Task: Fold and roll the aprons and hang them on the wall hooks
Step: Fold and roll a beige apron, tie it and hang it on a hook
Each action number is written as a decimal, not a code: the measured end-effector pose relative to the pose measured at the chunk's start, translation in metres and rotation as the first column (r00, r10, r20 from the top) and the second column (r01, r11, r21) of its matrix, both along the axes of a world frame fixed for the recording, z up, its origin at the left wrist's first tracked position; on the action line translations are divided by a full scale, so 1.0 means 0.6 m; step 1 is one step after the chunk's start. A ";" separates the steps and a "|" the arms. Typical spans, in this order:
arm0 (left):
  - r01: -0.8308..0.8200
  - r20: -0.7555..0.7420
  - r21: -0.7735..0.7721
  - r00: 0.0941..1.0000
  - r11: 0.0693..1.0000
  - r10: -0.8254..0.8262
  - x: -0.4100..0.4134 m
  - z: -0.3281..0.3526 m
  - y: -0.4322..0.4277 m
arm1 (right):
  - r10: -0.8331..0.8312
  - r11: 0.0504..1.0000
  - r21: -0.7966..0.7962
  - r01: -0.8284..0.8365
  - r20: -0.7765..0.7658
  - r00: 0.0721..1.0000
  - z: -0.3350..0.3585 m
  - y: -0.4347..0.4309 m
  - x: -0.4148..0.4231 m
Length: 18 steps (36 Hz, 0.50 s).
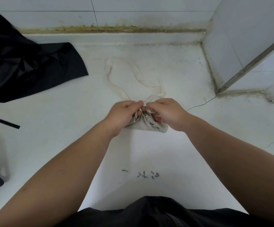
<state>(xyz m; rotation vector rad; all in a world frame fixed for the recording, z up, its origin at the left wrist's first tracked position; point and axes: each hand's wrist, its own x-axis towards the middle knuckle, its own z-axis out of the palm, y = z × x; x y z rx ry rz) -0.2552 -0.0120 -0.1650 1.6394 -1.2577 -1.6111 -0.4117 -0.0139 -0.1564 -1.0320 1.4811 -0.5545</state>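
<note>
Two aprons on the white table (198,128): one cream apron (147,126), rolled into a soft, crumpled bundle at the middle, and one black apron (34,68), heaped far left and cut off at the edge. Two hands on the cream roll now, left hand (124,112) and right hand (167,112), each grip pinching its thin strap (109,74). What's between the fingertips is hidden, and the strap's limp loop trails toward the tiled wall.

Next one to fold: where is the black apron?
Head view, far left: the black apron lies crumpled on the white counter, left of the rolled cream apron.
</note>
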 end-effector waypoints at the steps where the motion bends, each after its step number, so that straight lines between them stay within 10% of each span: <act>1: -0.014 -0.028 0.016 1.000 1.000 0.015 0.004 0.001 -0.003 | -0.044 0.999 0.035 0.042 0.065 0.997 0.002 -0.001 -0.001; 5: -0.082 -0.129 0.080 0.987 0.993 0.092 0.015 -0.004 -0.011 | -0.051 0.993 0.112 0.029 0.195 0.979 0.010 0.001 -0.003; 10: -0.091 -0.104 0.094 0.989 0.991 0.101 0.012 -0.008 -0.012 | 0.291 0.957 0.039 -0.289 -0.080 0.953 0.019 0.009 0.011; 18: -0.054 -0.096 0.038 0.994 0.998 0.058 0.012 0.002 -0.005 | 0.327 0.925 -0.095 -0.367 -0.291 0.899 0.003 0.004 0.025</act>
